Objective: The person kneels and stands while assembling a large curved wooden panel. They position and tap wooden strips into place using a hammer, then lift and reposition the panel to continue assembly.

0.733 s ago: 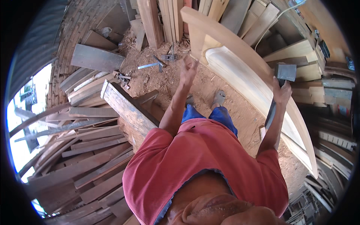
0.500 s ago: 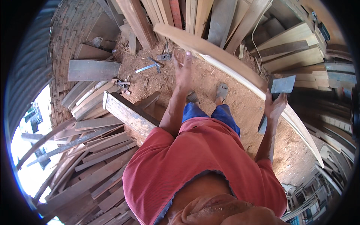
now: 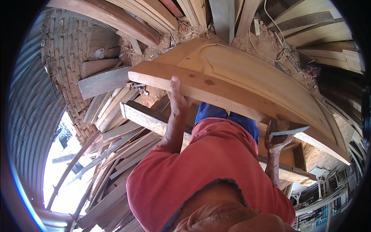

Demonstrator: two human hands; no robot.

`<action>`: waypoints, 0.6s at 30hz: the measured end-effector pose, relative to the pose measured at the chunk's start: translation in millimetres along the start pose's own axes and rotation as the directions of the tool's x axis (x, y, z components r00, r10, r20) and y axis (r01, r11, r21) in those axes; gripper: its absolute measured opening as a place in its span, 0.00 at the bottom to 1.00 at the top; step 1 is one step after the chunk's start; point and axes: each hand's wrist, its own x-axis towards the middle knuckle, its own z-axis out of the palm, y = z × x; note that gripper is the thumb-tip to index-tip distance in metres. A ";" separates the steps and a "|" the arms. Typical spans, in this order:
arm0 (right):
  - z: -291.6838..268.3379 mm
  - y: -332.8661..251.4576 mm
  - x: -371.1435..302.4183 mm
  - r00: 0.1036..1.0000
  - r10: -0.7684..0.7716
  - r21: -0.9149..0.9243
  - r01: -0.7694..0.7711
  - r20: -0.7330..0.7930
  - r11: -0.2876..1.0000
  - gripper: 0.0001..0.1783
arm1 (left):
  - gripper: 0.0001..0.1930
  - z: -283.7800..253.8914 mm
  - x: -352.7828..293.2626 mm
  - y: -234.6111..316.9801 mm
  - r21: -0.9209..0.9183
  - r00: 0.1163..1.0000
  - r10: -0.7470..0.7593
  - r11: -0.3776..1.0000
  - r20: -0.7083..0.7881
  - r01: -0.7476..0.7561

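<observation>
A wide wooden panel with a raised carved border lies tilted across the view in front of me, its thick edge toward me. My left hand is closed on the left part of that edge, the thumb up against it and the fingers hidden beneath. Near the panel's right end, my right hand is closed at the edge. A flat grey blade-like piece with a dark part sticks out above this hand, pressed close to the wood; its kind is unclear.
Below the panel runs a rough wooden bench beam. Stacked boards fill the left, and more planks lean at the back. A pale cord loops over sawdust at the back right. Corrugated sheeting stands far left.
The panel has come nearer and turned from edge-on to show its carved face. My left hand, open and apart from it before, now grips its edge. The bench shows on both sides.
</observation>
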 end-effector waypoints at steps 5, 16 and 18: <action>-0.2 -4.6 -1.8 0.988 0.120 0.054 -0.125 0.095 0.991 0.22 | 0.39 -14.4 -12.5 -2.0 0.084 0.999 -0.017 0.996 -0.040 0.020; -2.1 -6.7 -16.0 0.946 0.191 0.002 -0.198 0.262 0.980 0.24 | 0.42 -60.5 -38.3 -15.4 0.019 0.987 -0.032 0.999 -0.156 0.036; -1.2 -5.8 -20.3 0.939 0.190 0.008 -0.201 0.285 0.980 0.25 | 0.42 -68.5 -43.5 -16.2 0.011 0.986 -0.049 0.999 -0.158 0.052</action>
